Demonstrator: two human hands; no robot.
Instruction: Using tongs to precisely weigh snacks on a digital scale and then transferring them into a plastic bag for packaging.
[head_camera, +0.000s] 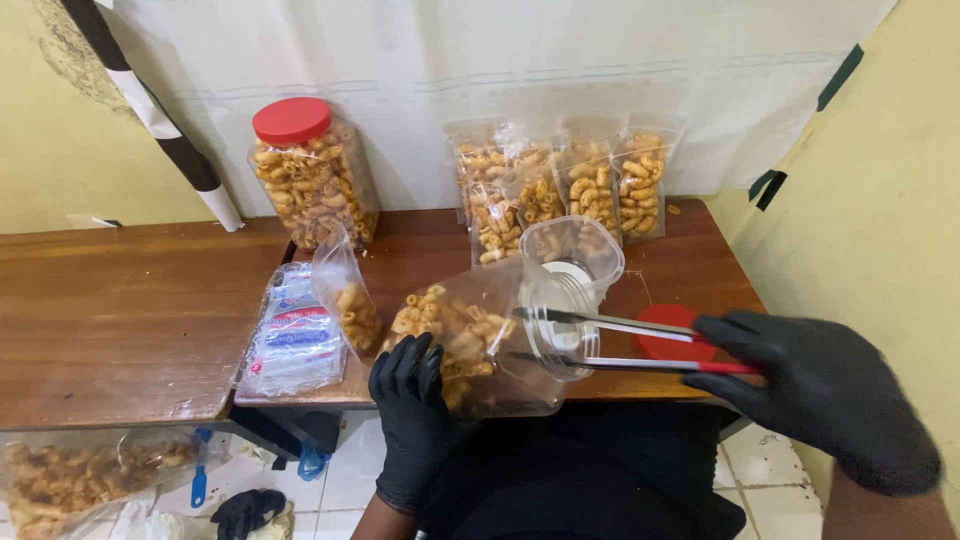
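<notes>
The left hand (408, 400) is gripping the tilted jar (480, 340) while the right hand (815, 385) is clasping tongs (610, 345) inside its mouth, so snacks (440, 325) are liable to be spilling onto the desk (120, 320).

We work in a small home snack-packing corner: wooden table (130, 300), filled snack bags (560, 185), sheet-draped wall (500, 50).

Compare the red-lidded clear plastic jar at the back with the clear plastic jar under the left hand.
The red-lidded clear plastic jar stands upright and capped; the clear plastic jar held by the black-gloved left hand lies tilted and open. The first is full, the second partly filled. Both hold curled orange snacks.
</notes>
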